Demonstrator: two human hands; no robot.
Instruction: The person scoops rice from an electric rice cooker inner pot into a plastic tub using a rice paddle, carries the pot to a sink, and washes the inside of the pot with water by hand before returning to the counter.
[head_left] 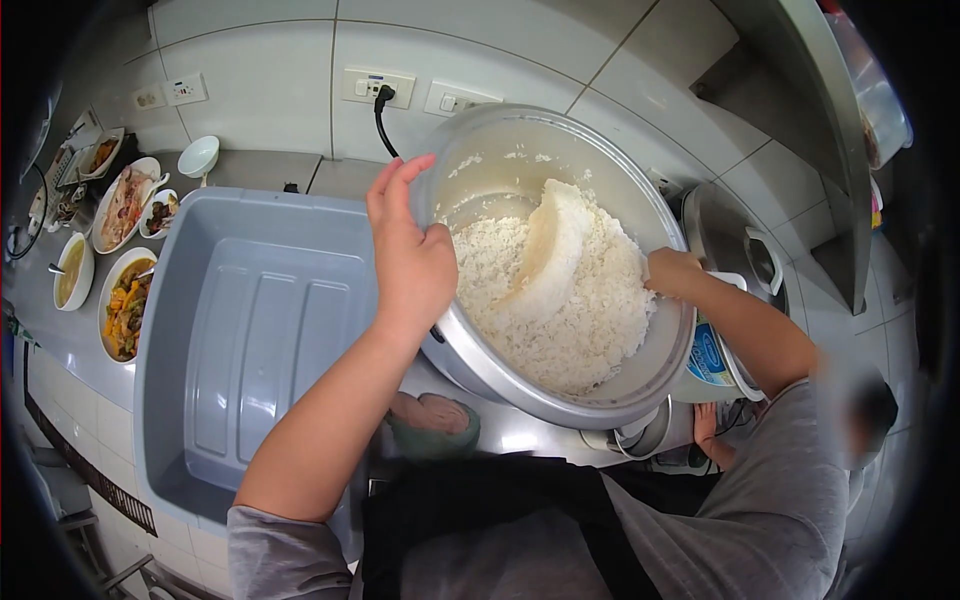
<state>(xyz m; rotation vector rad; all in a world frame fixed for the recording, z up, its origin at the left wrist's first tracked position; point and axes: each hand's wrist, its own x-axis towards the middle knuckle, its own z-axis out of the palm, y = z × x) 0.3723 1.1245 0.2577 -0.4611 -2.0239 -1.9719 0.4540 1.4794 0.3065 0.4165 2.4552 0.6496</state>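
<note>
- Between our two hands is the wide metal pot, its mouth tipped toward us, just right of the grey tub; whether its base rests on the counter is hidden.
- Inside it lies loose white rice, with a pale curved slab standing up from the grains; if the pot leans further, we judge the slab could topple and carry grains over the near rim.
- Our right hand has its grip closed on the right rim, fingers curled inward close to the rice; a slick edge could make it slip.
- Our left hand lies against the left rim with fingers spread; we cannot tell how firmly its grip holds. If it bears little, the pot could swing that way and knock the tub.
- Beside the pot, a black cord runs down from the wall; turning the pot might snag it.
- Rightward, a blue-labelled container and another person's hand are near our arm; a wide swing could bump either.
- Leftward, past the tub, food dishes stand close; a shoved tub could hit them.
</note>
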